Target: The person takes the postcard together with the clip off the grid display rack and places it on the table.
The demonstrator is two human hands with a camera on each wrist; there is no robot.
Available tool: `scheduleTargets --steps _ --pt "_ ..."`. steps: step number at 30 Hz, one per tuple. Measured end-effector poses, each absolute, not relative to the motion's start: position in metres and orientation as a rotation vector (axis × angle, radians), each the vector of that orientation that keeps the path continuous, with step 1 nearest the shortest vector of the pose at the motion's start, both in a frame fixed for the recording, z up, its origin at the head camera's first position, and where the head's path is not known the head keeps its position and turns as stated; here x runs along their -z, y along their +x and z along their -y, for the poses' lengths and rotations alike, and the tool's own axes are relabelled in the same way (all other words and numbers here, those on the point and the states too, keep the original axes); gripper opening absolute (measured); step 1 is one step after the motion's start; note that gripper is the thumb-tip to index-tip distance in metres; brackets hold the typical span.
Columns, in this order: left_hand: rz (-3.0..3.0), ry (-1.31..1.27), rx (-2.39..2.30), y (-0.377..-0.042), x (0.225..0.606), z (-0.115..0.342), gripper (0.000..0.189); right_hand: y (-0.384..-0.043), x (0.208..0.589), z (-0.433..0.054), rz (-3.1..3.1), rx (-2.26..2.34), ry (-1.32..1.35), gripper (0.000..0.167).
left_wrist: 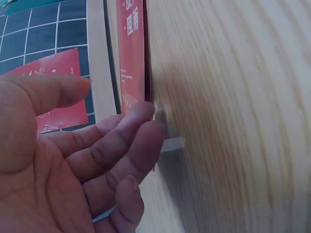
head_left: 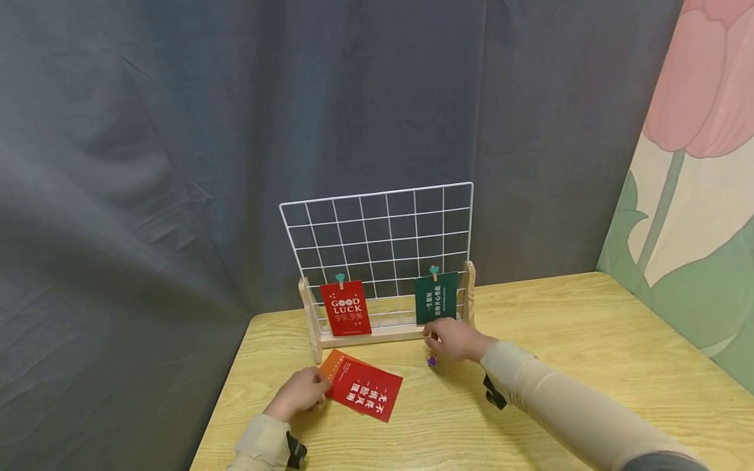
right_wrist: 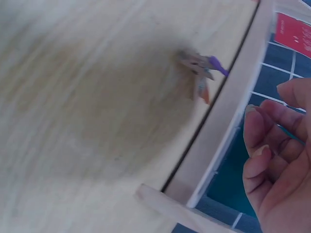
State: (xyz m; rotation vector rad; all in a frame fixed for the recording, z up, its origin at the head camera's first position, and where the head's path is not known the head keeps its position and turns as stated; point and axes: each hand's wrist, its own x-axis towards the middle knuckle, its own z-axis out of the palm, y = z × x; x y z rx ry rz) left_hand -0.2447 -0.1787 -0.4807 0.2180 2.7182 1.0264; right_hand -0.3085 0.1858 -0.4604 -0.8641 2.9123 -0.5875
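The head view is evenly and softly lit, sharp throughout, with only faint shadows under the hands on the tabletop (head_left: 589, 366) and no glare. Both wrist views are badly blurred: the wood grain smears, and a dim, soft shadow spreads across the tabletop in the right wrist view.

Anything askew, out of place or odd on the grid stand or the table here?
Yes. The green card clipped on the wire grid hangs with its print running sideways, unlike the upright GOOD LUCK card. A small purple-tipped clip lies loose on the table by the right hand.
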Motion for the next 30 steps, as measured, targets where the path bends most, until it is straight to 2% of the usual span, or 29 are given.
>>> scheduleTargets --steps 4,17,30 --pt "-2.760 0.195 -1.059 -0.247 0.479 0.177 0.013 -0.308 0.450 -0.182 -2.921 0.615 -0.875 0.019" --pt "-2.807 0.166 -1.205 -0.253 0.471 0.167 0.011 -0.310 0.436 -0.172 -2.922 0.602 -0.948 0.021" --pt "-2.891 0.149 -1.250 -0.263 0.464 0.160 0.025 -0.312 0.423 -0.157 -2.933 0.584 -0.930 0.025"
